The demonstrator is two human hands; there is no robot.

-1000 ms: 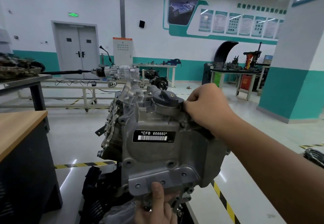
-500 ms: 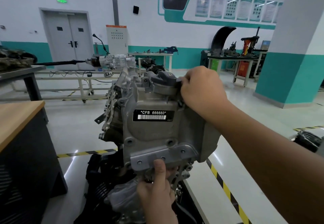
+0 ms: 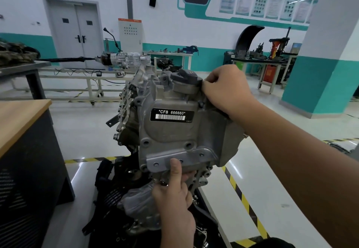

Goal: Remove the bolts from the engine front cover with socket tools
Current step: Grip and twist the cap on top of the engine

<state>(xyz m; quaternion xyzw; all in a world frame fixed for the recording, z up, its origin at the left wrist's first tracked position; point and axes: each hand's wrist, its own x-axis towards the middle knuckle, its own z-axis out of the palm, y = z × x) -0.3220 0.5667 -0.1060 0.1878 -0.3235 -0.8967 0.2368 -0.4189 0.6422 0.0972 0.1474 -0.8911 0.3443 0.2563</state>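
The room is a workshop with a shiny pale floor (image 3: 262, 150) marked by yellow and black tape, a grey double door (image 3: 75, 32) far beyond the left hand (image 3: 174, 195), and a teal pillar (image 3: 320, 73) beyond the right hand (image 3: 227, 90). A table (image 3: 21, 115) with a wooden top stands to the left of the left hand. The engine front cover (image 3: 174, 131) is upright between the two hands, on the engine. The left hand grips its lower edge, the thumb lying on the front flange and the fingers curled behind. The right hand is curled around the upper right corner, just beside the dark filler cap (image 3: 184, 75). Compared with half a second ago, both hands keep the same grip on the cover, and the cover sits in the same place between them; only the view has shifted slightly.
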